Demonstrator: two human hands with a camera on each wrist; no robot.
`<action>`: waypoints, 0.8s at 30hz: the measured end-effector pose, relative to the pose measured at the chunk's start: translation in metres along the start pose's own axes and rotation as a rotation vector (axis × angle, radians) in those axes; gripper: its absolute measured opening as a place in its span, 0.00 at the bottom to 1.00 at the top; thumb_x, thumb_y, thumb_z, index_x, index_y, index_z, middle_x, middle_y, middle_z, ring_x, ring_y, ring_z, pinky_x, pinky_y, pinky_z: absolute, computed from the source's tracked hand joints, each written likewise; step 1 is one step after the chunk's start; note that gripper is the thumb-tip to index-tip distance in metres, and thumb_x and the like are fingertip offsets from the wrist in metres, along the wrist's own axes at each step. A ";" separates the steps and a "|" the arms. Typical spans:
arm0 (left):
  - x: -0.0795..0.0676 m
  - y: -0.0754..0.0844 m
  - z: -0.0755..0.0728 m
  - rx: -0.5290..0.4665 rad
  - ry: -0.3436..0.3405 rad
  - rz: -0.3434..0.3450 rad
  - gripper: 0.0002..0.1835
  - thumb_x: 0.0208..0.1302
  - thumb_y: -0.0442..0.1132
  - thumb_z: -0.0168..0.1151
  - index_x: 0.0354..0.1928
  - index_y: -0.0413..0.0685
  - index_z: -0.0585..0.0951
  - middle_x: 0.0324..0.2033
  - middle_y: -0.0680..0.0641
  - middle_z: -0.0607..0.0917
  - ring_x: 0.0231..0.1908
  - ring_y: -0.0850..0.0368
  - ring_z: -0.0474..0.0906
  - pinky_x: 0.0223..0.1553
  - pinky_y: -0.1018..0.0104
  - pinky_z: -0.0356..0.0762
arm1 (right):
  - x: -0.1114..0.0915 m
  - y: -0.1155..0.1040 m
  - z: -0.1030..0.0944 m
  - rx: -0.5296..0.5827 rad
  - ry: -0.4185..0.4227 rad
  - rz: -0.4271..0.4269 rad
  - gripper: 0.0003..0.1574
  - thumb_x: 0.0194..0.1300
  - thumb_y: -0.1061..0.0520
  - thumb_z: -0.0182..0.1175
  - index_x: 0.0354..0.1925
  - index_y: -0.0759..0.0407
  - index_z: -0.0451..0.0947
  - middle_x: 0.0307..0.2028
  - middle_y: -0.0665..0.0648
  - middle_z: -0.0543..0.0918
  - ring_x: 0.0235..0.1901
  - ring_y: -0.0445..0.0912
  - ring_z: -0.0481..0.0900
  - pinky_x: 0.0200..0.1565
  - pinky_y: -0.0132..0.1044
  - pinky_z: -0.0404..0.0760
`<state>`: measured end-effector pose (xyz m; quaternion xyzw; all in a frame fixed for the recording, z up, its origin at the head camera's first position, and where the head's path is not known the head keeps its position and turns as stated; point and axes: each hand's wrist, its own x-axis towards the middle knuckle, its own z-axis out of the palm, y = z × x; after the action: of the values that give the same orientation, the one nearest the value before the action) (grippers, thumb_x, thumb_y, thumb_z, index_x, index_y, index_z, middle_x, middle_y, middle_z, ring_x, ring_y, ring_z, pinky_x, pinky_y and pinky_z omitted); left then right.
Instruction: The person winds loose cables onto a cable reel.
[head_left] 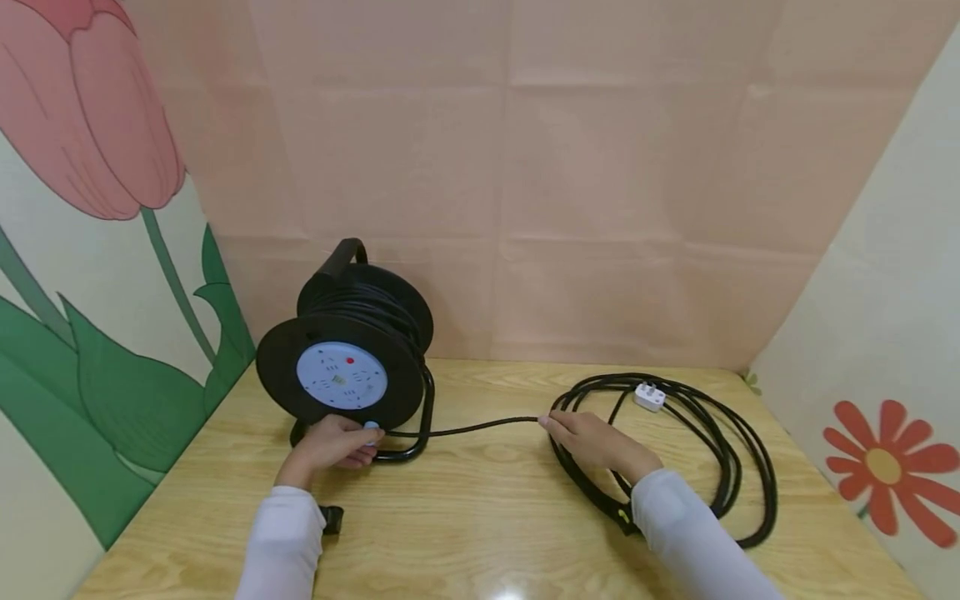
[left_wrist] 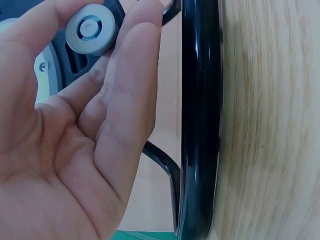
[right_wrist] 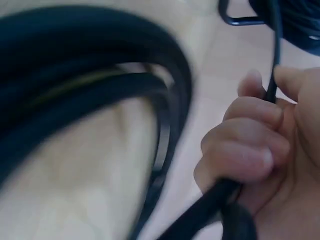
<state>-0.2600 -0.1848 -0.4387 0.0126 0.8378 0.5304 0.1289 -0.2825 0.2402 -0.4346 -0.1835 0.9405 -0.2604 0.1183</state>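
A black cable reel (head_left: 281,367) with a pale blue socket face stands at the left of the table, cable wound on its drum. At the lower edge of its disc, my left hand (head_left: 330,446) pinches the round grey-blue crank knob (left_wrist: 91,29) between thumb and fingers. From the reel the black cable (head_left: 480,427) runs almost straight to my right hand (head_left: 596,442), whose curled fingers grip it in the right wrist view. Loose loops of cable (head_left: 767,475) lie beside and under the right forearm, with a white plug (head_left: 649,397) on them.
The reel's black tube stand (left_wrist: 200,120) rests on the wooden table (head_left: 480,517). A black strap-like piece (head_left: 332,520) lies by the left sleeve. A pink backdrop (head_left: 495,183) closes off the back, with flower-printed panels at both sides.
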 end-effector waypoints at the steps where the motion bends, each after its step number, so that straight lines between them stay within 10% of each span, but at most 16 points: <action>1: 0.000 0.000 0.000 -0.001 0.006 -0.008 0.21 0.64 0.47 0.68 0.37 0.30 0.86 0.31 0.40 0.88 0.30 0.54 0.85 0.37 0.57 0.87 | -0.001 -0.004 -0.002 -0.010 -0.003 -0.010 0.45 0.80 0.33 0.35 0.71 0.67 0.64 0.64 0.68 0.73 0.65 0.64 0.69 0.64 0.62 0.66; 9: 0.000 -0.003 -0.002 -0.006 0.020 -0.012 0.21 0.64 0.46 0.68 0.38 0.29 0.85 0.31 0.40 0.88 0.30 0.54 0.86 0.37 0.56 0.86 | -0.016 -0.041 -0.028 -0.297 0.098 -0.082 0.35 0.75 0.30 0.45 0.54 0.54 0.80 0.41 0.52 0.85 0.39 0.48 0.83 0.42 0.51 0.82; 14: 0.001 -0.004 -0.001 -0.010 0.016 -0.016 0.21 0.64 0.47 0.68 0.38 0.29 0.86 0.31 0.40 0.88 0.30 0.53 0.86 0.37 0.56 0.87 | -0.023 -0.053 -0.049 -0.506 0.352 -0.154 0.19 0.72 0.39 0.58 0.29 0.48 0.73 0.17 0.44 0.69 0.15 0.40 0.64 0.16 0.36 0.63; 24: -0.001 -0.004 -0.005 -0.021 0.017 -0.011 0.20 0.64 0.46 0.68 0.36 0.29 0.86 0.30 0.42 0.88 0.29 0.55 0.85 0.36 0.58 0.87 | -0.012 -0.011 -0.026 0.018 0.274 0.076 0.21 0.82 0.44 0.42 0.40 0.59 0.65 0.25 0.56 0.68 0.20 0.47 0.64 0.23 0.40 0.66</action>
<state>-0.2596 -0.1912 -0.4397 0.0021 0.8332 0.5387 0.1247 -0.2767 0.2481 -0.4050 -0.1095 0.9518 -0.2867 0.0000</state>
